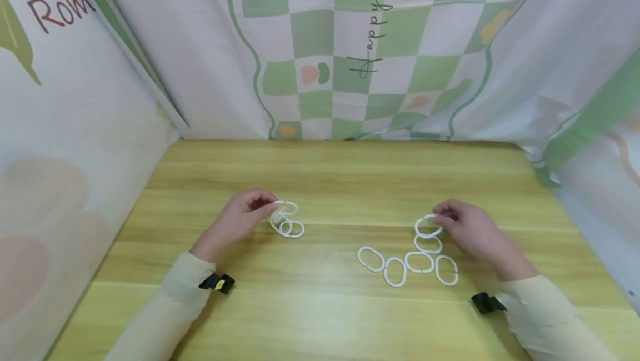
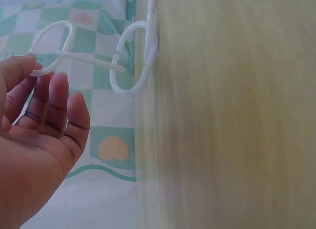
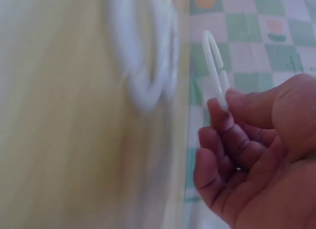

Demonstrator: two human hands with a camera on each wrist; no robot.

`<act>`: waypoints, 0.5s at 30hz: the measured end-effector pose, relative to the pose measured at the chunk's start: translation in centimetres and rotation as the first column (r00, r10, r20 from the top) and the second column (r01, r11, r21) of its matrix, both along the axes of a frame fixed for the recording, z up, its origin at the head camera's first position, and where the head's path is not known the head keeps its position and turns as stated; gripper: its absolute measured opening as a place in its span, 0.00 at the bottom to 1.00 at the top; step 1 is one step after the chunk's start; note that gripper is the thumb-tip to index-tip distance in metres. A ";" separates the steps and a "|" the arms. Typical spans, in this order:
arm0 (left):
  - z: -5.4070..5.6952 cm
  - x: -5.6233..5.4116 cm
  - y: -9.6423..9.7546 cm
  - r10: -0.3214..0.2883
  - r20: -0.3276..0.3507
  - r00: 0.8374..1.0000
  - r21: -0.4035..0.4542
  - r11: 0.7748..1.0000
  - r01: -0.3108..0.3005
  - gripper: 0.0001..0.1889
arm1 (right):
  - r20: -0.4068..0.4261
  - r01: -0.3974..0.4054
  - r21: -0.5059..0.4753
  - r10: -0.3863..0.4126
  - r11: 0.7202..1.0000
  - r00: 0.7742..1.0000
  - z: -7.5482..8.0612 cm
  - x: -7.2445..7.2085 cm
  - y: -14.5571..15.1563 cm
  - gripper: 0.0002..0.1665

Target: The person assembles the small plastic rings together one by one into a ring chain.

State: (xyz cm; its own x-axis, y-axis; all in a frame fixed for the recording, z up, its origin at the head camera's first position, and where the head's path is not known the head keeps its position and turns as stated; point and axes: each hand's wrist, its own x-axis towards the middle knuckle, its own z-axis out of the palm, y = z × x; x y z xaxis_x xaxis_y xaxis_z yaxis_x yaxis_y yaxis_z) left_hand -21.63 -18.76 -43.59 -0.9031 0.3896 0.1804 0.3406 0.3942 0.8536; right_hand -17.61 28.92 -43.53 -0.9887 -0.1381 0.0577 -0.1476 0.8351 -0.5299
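White rings (image 3: pixel 212 68) pinched in left hand (image 1: pixel 241 217) and right hand (image 1: pixel 469 228), long axes roughly sideways.

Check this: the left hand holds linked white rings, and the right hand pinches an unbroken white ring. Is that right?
Not quite: the white ring pinched by the right hand has a gap in it, as the right wrist view shows. The left hand does hold linked white rings.

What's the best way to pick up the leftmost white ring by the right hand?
Probably pinch the white ring by its curved left end, coming from the left: it lies flat on the table, and its other end sits close to the neighbouring ring.
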 end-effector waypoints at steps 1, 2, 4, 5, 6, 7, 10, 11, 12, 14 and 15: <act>0.0 0.0 0.1 -0.003 0.002 1.000 -0.001 1.000 0.003 0.07 | -0.012 -0.006 -0.010 0.006 1.000 1.000 0.2 -0.1 -0.5 0.14; 0.0 0.0 0.1 -0.007 0.003 1.000 -0.002 1.000 0.007 0.07 | -0.017 -0.014 -0.022 0.014 1.000 1.000 0.4 -0.2 -1.0 0.14; -0.1 0.0 0.3 -0.017 0.010 1.000 -0.004 1.000 0.017 0.08 | -0.032 -0.033 -0.038 0.032 0.999 0.999 0.8 -0.4 -2.2 0.14; -0.1 0.1 0.3 -0.021 0.013 1.000 -0.005 1.000 0.021 0.08 | -0.035 -0.043 -0.044 0.042 0.998 0.999 1.0 -0.5 -2.7 0.13; -0.2 0.1 0.4 -0.025 0.016 1.000 -0.004 1.000 0.025 0.08 | -0.044 -0.056 -0.048 0.054 0.997 0.998 1.1 -0.6 -3.3 0.13; -0.2 0.1 0.5 -0.027 0.018 0.999 -0.004 1.000 0.028 0.08 | -0.048 -0.067 -0.056 0.065 0.996 0.997 1.2 -0.7 -3.9 0.12; -0.3 0.3 0.7 -0.031 0.020 0.999 -0.005 1.000 0.031 0.10 | -0.059 -0.109 -0.083 0.104 0.991 0.993 1.4 -1.1 -5.8 0.10; -0.3 0.3 0.7 -0.031 0.019 0.999 -0.006 0.999 0.031 0.10 | -0.061 -0.122 -0.094 0.117 0.988 0.991 1.5 -1.3 -6.4 0.09; -0.3 0.3 0.8 -0.031 0.017 0.999 -0.011 0.999 0.031 0.11 | -0.065 -0.137 -0.103 0.131 0.985 0.989 1.5 -1.4 -7.0 0.09; -0.3 0.4 0.9 -0.033 0.010 0.999 -0.026 0.999 0.033 0.12 | -0.062 -0.163 -0.118 0.156 0.980 0.986 1.5 -1.6 -8.2 0.08; -0.3 0.4 0.9 -0.037 0.006 0.999 -0.035 0.999 0.037 0.12 | -0.059 -0.175 -0.123 0.169 0.977 0.984 1.5 -1.7 -8.8 0.07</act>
State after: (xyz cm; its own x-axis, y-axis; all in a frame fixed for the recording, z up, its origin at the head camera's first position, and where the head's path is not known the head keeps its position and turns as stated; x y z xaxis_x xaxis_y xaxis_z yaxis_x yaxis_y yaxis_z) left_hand -21.27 -17.87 -43.85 -0.8890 0.4286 0.1612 0.3506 0.4108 0.8416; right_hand -19.27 20.14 -41.99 -0.9465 -0.2943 0.1323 -0.3109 0.7216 -0.6186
